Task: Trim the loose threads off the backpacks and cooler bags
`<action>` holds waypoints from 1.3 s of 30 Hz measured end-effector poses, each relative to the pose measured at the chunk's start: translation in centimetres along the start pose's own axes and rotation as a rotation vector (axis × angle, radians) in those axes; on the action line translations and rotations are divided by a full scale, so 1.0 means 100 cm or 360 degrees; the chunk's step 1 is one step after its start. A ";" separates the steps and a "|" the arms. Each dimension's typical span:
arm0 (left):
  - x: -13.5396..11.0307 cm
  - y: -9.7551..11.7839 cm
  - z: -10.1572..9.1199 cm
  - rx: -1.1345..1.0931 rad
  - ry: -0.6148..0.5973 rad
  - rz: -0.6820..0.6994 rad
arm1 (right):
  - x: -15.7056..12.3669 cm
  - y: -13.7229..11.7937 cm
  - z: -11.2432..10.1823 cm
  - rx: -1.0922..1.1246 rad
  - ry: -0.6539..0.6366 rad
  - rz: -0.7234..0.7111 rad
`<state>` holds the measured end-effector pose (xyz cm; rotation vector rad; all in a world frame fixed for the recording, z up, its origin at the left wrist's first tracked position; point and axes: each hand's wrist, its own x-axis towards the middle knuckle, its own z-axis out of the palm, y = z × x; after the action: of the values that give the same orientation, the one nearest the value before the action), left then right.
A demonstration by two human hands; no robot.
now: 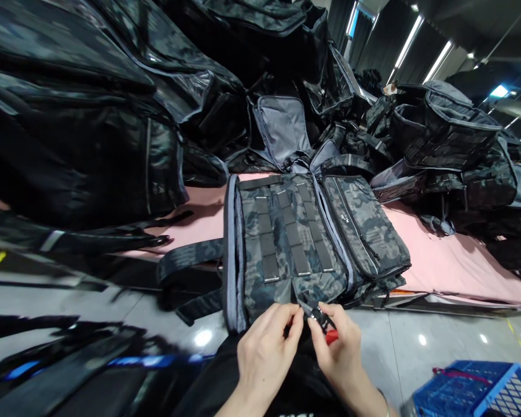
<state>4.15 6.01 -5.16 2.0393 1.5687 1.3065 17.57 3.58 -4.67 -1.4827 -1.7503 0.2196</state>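
Note:
A dark camouflage backpack (pixel 293 237) lies on the pink-covered table, with rows of webbing straps on its panel and grey-lined openings along its edges. At its near edge my right hand (pixel 341 341) is closed round a small pair of scissors (pixel 316 315) with black and red handles. The blade points left, close to the fingertips of my left hand (pixel 271 341). Those fingers are pinched together beside the bag's lower edge; what they hold, if anything, is too small to make out.
Large dark bags (pixel 82 145) are piled on the left and behind. More open camouflage bags (pixel 451 133) stand at the right on the pink table cover (pixel 438 260). A blue plastic crate (pixel 473 388) sits on the floor at the lower right.

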 end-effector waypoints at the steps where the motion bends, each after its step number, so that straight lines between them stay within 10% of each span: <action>1: 0.000 0.000 0.000 0.0003 0.0001 0.0012 | -0.001 0.000 0.001 0.0000 0.0011 0.0003; 20: 0.002 -0.001 -0.002 -0.0103 0.0009 -0.0038 | -0.001 0.001 0.025 0.0741 0.0238 0.0397; 33: 0.030 -0.004 -0.016 -0.0288 -0.0545 -0.0699 | -0.005 0.024 0.011 0.0735 0.0224 0.0518; 39: 0.026 -0.002 -0.011 -0.0251 -0.0345 -0.0562 | -0.005 0.024 0.010 0.0636 0.0164 0.0442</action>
<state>3.23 8.03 -3.33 1.6533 1.5796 1.0074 18.69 4.17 -7.02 -1.4044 -1.3204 0.5901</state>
